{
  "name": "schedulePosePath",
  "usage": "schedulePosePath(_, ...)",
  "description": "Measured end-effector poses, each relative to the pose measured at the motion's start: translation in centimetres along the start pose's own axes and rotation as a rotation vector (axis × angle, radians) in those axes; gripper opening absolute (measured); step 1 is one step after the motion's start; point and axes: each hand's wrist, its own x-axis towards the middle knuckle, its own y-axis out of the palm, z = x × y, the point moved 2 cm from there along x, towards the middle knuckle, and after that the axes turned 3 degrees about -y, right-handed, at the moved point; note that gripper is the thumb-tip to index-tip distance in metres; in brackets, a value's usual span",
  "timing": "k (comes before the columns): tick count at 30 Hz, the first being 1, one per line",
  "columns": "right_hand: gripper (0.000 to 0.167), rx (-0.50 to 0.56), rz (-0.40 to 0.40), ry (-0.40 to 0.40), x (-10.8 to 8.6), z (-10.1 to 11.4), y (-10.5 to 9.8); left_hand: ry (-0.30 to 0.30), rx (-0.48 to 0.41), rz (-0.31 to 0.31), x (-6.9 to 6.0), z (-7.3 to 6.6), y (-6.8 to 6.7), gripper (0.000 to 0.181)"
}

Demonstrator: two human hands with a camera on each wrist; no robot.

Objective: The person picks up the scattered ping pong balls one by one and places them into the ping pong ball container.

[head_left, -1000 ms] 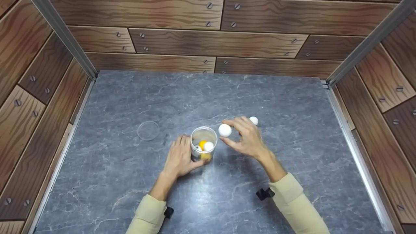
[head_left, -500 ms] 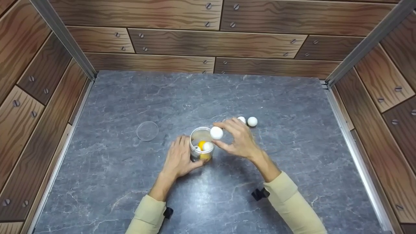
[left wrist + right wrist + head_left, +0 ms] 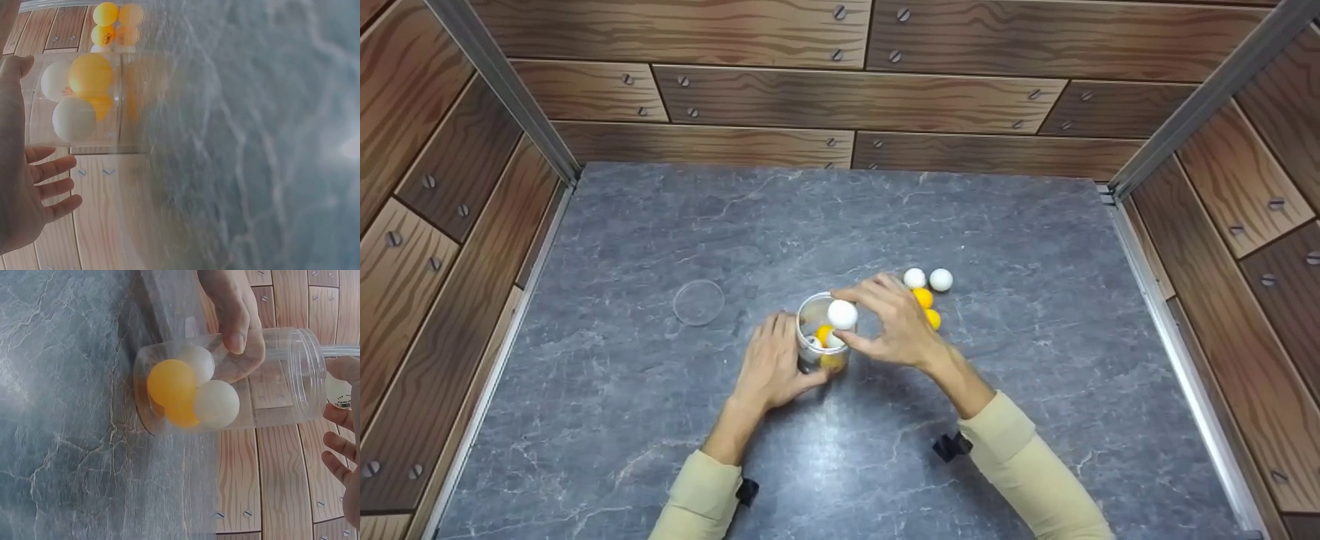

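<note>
A clear plastic jar (image 3: 270, 391) stands upright on the tabletop, with white and orange ping-pong balls (image 3: 172, 382) at its bottom. Around its side my left hand (image 3: 769, 364) holds it, thumb on the near side. Over the jar's open mouth, my right hand (image 3: 894, 322) pinches a white ping-pong ball (image 3: 842, 314) between thumb and fingers. Printing on that ball shows in the right wrist view. The held ball partly covers the jar's inside in the head view.
A clear round lid (image 3: 699, 303) lies left of the jar. Beyond my right hand sit two white balls (image 3: 940, 280) and two orange balls (image 3: 922, 298), partly hidden by the hand. Wood-patterned walls (image 3: 855, 97) enclose the grey marbled tabletop (image 3: 660, 225).
My right hand has carried the white ball leftward from beside the jar to over its mouth, uncovering the loose balls behind it. The left hand stays on the jar.
</note>
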Motion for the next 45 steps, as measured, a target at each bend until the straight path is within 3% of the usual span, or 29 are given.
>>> schedulePosePath(14,0.046,0.016,0.075,0.032,0.5,-0.1,0.9,-0.021,0.005,0.032,0.1,-0.2,-0.1,0.095)
schedulePosePath(21,0.045,-0.001,0.125,0.065,0.9,0.1,1.0,-0.011,0.005,0.001,0.1,-0.2,-0.3,0.095)
schedulePosePath(27,0.046,0.015,0.139,0.089,1.1,0.1,1.2,-0.018,0.006,0.011,0.1,-0.2,-0.2,0.097)
schedulePosePath(39,0.05,-0.079,0.161,0.057,1.5,0.5,1.4,0.003,0.008,-0.02,0.0,-0.1,-0.1,0.094)
schedulePosePath(45,0.049,-0.062,0.181,0.064,1.4,0.4,1.6,-0.002,0.002,-0.009,0.0,-0.1,-0.1,0.095)
